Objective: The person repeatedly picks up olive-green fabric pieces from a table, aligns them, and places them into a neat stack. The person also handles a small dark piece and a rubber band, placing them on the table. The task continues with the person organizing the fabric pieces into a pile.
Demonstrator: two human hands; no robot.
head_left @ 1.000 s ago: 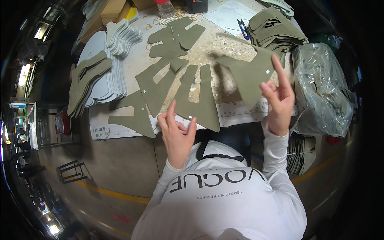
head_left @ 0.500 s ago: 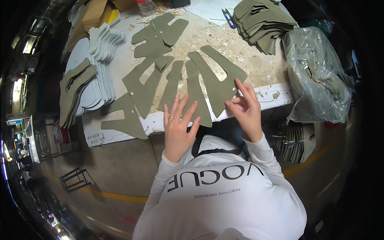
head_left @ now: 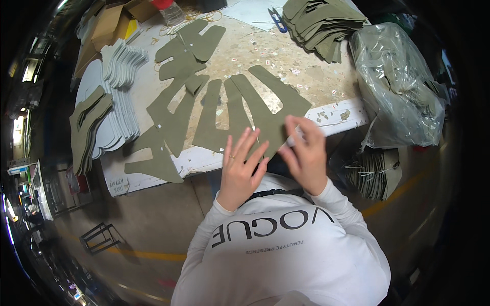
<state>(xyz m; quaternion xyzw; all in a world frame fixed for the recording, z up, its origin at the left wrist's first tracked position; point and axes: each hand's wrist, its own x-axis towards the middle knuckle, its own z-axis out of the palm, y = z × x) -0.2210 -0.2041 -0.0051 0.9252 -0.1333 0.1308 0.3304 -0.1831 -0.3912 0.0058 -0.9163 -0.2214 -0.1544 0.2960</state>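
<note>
Several flat olive-green cut pieces with long notches are fanned over the worktable [head_left: 260, 46]; some bear small white stickers. Stretched and spread, the fingers of my left hand [head_left: 244, 168] lie on the near edge of a middle notched piece [head_left: 206, 120], holding nothing. My right hand [head_left: 306, 155] is at the near right edge of the rightmost piece [head_left: 275, 115], its fingers bent and smeared by motion, so a grip cannot be made out. That piece partly overlaps the middle one. Left of my hands lie two more notched pieces [head_left: 176, 112], [head_left: 158, 163]; others [head_left: 184, 61] overlap behind.
On the left stand stacked pale grey pieces [head_left: 115, 120] and an olive stack [head_left: 91, 132]. Behind are a cardboard box [head_left: 111, 25], a red-lidded jar [head_left: 173, 14] and blue thread snips [head_left: 278, 21]. An olive pile [head_left: 321, 28] and clear plastic bag [head_left: 393, 92] are right; a stool [head_left: 99, 237] is on the floor.
My left hand has shifted right along the near edge. My right hand has come slightly nearer my body, turning blurred. The rightmost piece lies further over the middle one. The whole view has shifted slightly.
</note>
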